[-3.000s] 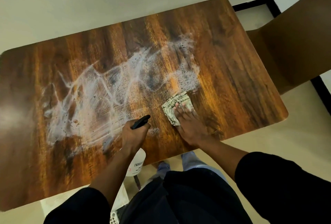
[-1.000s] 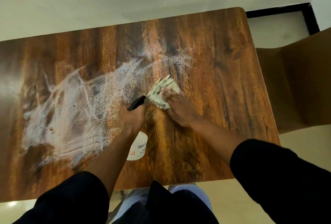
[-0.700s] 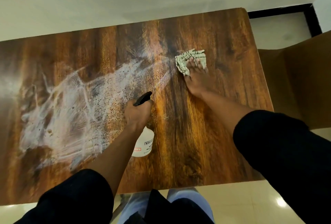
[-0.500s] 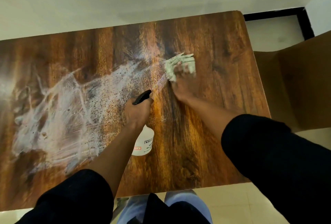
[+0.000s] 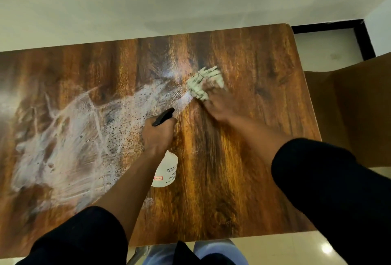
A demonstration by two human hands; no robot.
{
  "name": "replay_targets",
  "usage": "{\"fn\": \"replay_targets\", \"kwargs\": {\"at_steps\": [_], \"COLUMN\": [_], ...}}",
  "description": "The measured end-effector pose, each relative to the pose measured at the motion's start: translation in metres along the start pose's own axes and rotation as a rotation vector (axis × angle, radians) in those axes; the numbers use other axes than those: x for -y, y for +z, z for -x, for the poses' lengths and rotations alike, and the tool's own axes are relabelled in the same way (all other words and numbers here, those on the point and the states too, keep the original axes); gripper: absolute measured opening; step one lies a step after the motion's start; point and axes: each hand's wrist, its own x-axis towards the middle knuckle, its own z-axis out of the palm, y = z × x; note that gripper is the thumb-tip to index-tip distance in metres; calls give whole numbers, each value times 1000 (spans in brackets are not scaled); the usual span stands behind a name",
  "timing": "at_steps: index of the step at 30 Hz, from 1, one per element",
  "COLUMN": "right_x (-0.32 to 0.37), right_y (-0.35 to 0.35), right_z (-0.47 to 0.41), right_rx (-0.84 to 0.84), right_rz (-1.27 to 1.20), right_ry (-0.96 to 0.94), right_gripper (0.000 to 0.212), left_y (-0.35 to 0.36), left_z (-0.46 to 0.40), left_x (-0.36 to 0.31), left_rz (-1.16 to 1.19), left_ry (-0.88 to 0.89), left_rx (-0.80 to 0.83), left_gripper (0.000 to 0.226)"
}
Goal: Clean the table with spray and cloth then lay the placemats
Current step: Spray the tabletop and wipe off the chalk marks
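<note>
The brown wooden table (image 5: 249, 158) fills the view, with a wide white smear of spray foam (image 5: 69, 137) across its left half. My left hand (image 5: 157, 135) grips a white spray bottle (image 5: 166, 169) with a black nozzle, held above the table's middle and pointing right. My right hand (image 5: 220, 103) presses a crumpled pale checked cloth (image 5: 203, 83) flat on the wood at the foam's right end, past the bottle. No placemats are in view.
A brown chair (image 5: 349, 112) stands close against the table's right edge. A white wall runs along the far edge. Pale floor tiles and a black skirting (image 5: 325, 26) show at the back right. My legs are at the near edge.
My right hand has swept the cloth from the near middle to the far right of the foam, then slightly left. The foam's right part is wiped away. The left hand stayed put.
</note>
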Motion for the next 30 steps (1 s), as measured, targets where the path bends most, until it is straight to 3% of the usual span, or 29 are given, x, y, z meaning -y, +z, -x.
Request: {"fn": "replay_targets", "kwargs": {"at_steps": [5, 10, 13, 18, 22, 25, 30], "right_x": [-41, 4, 56, 149, 158, 135, 58], "right_y": [-25, -8, 7, 54, 69, 56, 29], "right_z": [-31, -45, -45, -19, -1, -2, 16], "right_rx": [-64, -124, -57, 101, 147, 127, -32], "right_rz": [-99, -105, -71, -1, 58, 65, -51], "right_ry": [234, 328, 148, -247, -367, -307, 22], "right_gripper": [64, 67, 68, 73, 71, 68, 65], "left_y": [1, -11, -24, -43, -54, -58, -60], "left_z": [2, 5, 5, 5, 8, 14, 27], "left_x": [-3, -3, -1, 14, 30, 42, 56], "left_rz": [54, 115, 112, 94, 101, 101, 95], "left_ry": [-22, -40, -30, -74, -91, -106, -119], "left_rx": [13, -27, -55, -145, -172, -164, -136], "left_gripper": [33, 30, 17, 26, 24, 32, 36]}}
